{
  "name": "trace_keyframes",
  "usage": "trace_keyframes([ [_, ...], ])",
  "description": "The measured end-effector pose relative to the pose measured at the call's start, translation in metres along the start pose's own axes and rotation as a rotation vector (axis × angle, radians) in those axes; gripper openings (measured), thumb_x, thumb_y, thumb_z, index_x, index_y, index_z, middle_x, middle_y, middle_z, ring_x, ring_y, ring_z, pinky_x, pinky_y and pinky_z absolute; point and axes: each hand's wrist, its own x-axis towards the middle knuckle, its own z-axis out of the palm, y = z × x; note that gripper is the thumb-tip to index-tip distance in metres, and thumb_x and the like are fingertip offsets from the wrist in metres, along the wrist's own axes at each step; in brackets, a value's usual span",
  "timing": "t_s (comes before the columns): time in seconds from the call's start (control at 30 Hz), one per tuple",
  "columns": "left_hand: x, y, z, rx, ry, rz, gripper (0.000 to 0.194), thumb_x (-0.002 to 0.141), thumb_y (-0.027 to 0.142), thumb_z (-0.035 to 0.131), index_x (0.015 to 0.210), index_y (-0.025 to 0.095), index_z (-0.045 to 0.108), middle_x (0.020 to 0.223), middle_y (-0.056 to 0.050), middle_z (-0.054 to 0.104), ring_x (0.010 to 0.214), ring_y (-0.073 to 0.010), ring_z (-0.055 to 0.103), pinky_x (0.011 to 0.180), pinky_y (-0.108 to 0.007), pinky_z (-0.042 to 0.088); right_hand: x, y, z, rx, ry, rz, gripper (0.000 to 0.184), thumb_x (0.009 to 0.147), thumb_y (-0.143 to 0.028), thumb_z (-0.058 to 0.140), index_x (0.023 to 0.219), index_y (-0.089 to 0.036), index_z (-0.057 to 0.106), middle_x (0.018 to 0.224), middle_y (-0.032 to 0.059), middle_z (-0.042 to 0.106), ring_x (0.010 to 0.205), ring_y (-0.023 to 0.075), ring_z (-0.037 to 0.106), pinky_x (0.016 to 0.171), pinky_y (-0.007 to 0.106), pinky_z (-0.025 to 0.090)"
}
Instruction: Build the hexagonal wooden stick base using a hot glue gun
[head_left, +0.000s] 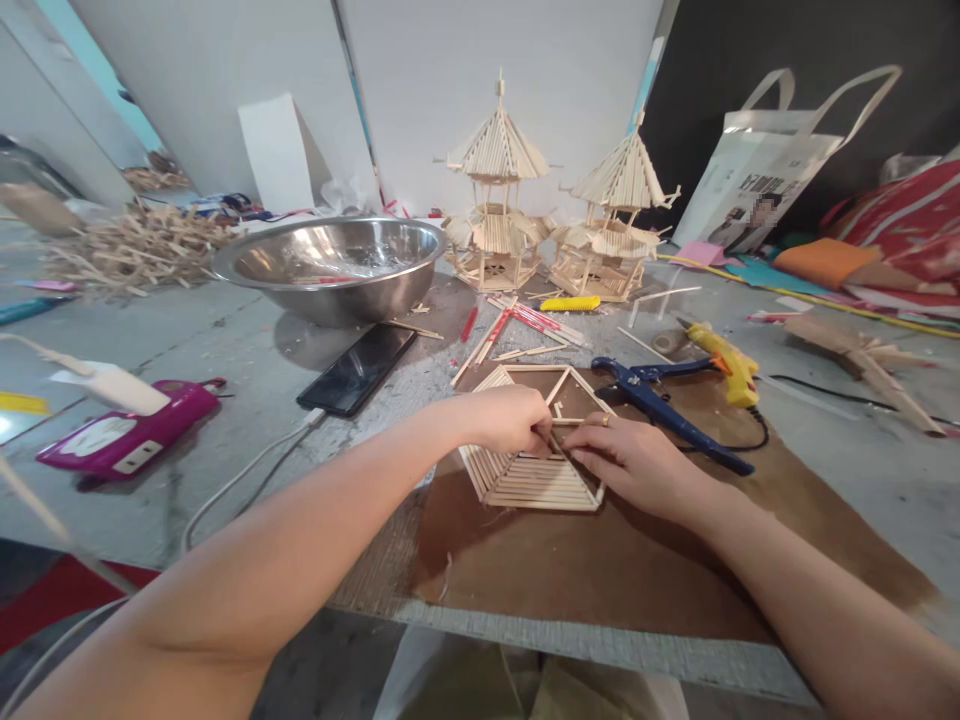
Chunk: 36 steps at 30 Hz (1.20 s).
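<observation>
A flat hexagonal panel of thin wooden sticks lies on a brown board in front of me. My left hand rests on its upper left part, fingers curled and pinching a small stick near the panel's centre. My right hand lies on the panel's right edge with fingers pressed flat together, a ring on one finger, touching the same spot. Blue-handled cutters and a yellow glue gun lie just beyond my right hand.
Two finished stick pagodas stand at the back. A steel bowl, a black phone, a magenta device, loose sticks, a stick heap and a white bag surround the work area.
</observation>
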Motion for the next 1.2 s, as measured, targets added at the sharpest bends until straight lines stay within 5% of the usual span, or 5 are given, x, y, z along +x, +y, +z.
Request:
trace_keyframes([
  [0.97,-0.0006,-0.0005,-0.0006,-0.036,-0.017,-0.008,0.019,0.065,0.028,0.052,0.077,0.019,0.064,0.066,0.001,0.062,0.052,-0.0073,0.046,0.051,-0.020,0.029,-0.0001,0.0019,-0.0009,0.011,-0.004,0.010,0.024,0.080,-0.026,0.037,0.091,-0.022,0.057,0.085,0.0025,0.057,0.079,0.0133,0.052,0.069,0.025,0.038],
  [1.2,-0.0055,-0.0057,-0.0020,-0.086,0.096,-0.017,0.020,0.066,0.030,0.050,0.075,0.018,0.063,0.069,0.000,0.061,0.058,-0.0084,0.048,0.053,-0.020,0.031,0.0009,0.0002,-0.0008,0.102,0.083,0.026,0.024,0.079,-0.027,0.039,0.096,-0.022,0.056,0.084,0.0024,0.059,0.076,0.0128,0.053,0.065,0.024,0.038],
])
